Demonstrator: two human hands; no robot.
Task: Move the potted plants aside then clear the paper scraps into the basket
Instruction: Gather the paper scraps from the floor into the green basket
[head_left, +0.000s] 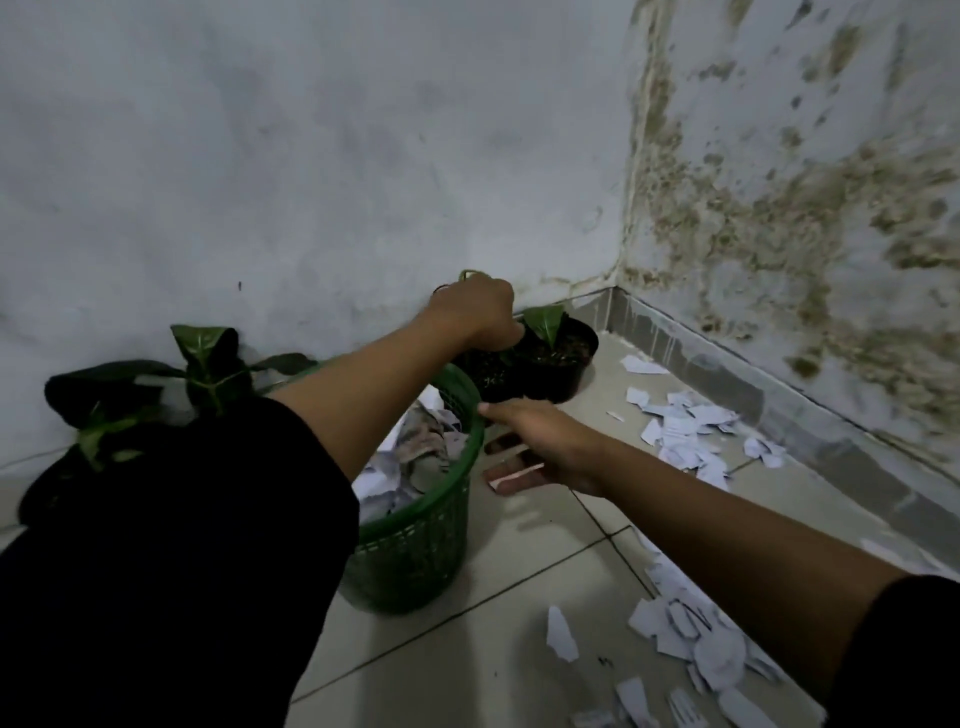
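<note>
In the corner of a tiled floor (519, 623), my left hand (478, 312) reaches out over the green basket (415, 561), its grip curled on the near rim of a black potted plant (550, 364) that sits close to where the two stained walls (311, 156) meet. My right hand (545, 447) stretches forward just beside the basket, thumb at the basket's green rim and fingers spread loosely above the floor; a pale slip lies under the fingers, though I cannot tell whether the grip has it. The basket stands on the floor just in front of the pot, already part-filled with crumpled and torn paper. A second, larger-leaved potted plant (208, 364) stands against the left wall, behind my black sleeve (156, 571). White paper scraps (685, 431) lie scattered along the right-hand wall's grey skirting, with another heap (691, 639) near the floor's lower right edge, by my right forearm. Mould-like brown patches mark the right wall above the skirting.
</note>
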